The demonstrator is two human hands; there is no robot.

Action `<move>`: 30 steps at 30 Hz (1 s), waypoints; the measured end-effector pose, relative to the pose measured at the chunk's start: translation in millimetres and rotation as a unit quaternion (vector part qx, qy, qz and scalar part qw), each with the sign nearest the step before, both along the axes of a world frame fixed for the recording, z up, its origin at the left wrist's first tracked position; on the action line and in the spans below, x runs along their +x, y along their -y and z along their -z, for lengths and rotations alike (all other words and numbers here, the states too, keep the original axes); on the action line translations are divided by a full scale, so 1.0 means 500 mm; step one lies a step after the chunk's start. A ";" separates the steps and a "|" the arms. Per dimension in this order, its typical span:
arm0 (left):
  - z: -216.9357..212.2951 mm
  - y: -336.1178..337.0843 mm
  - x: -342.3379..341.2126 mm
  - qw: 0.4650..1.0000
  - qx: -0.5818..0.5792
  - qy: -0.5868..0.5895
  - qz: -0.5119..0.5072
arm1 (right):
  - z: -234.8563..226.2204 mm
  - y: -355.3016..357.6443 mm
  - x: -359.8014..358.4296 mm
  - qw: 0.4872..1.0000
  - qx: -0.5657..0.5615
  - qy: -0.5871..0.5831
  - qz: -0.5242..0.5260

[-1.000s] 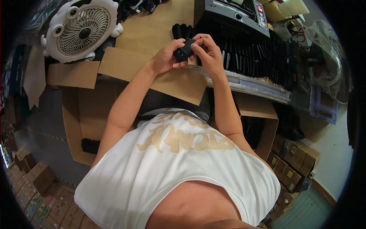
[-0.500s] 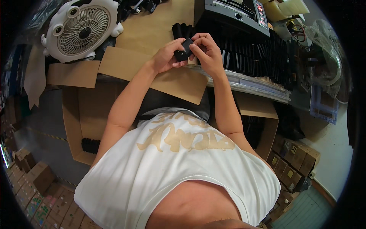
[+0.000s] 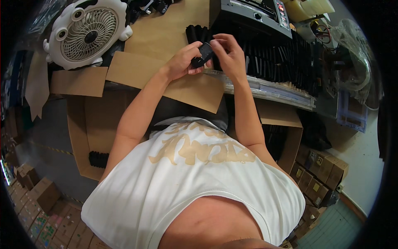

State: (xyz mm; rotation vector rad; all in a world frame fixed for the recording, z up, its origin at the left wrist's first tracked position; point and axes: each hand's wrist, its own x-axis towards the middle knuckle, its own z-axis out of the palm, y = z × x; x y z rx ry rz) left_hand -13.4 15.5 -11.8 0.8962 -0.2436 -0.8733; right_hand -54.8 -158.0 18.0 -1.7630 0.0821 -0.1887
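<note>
My left hand (image 3: 184, 62) is closed around a small black plastic block (image 3: 202, 54), thumb on its upper side and fingers beneath. The block is held tilted above the cardboard at the bench edge. My right hand (image 3: 229, 53) is at the block's right end, fingers bent and thumb tip against its upper corner; part of its grip is hidden. Just beyond the hands lie several black ribbed pieces (image 3: 197, 33). To the right of my right hand are rows of black parts (image 3: 275, 62), packed close together.
A grey machine (image 3: 253, 18) with a lit red display stands behind the rows. A white animal-shaped fan (image 3: 90, 35) is at the far left. Cardboard flaps (image 3: 186, 92) hang over the bench edge. Open cartons (image 3: 76, 137) flank my body, with black parts inside.
My right hand has shifted slightly up and right on the block, its thumb moving toward the upper corner. The block has turned a little in my left hand, showing a plainer face.
</note>
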 end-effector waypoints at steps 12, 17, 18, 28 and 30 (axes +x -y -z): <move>0.012 0.000 0.008 0.998 -0.034 -0.053 0.010 | 0.049 -0.019 0.013 0.959 -0.192 0.204 -0.028; 0.013 0.004 0.007 0.998 -0.046 -0.030 0.035 | 0.040 -0.013 0.012 0.993 -0.110 0.050 0.000; 0.017 0.001 0.007 0.998 -0.043 -0.025 0.033 | 0.037 -0.015 0.012 0.993 -0.107 0.055 -0.002; -0.042 -0.011 -0.021 0.984 0.074 0.144 -0.075 | -0.001 -0.002 -0.005 0.998 0.047 0.031 -0.022; -0.046 -0.059 0.011 0.946 0.110 0.294 -0.082 | -0.006 -0.004 -0.017 0.995 0.058 0.079 -0.015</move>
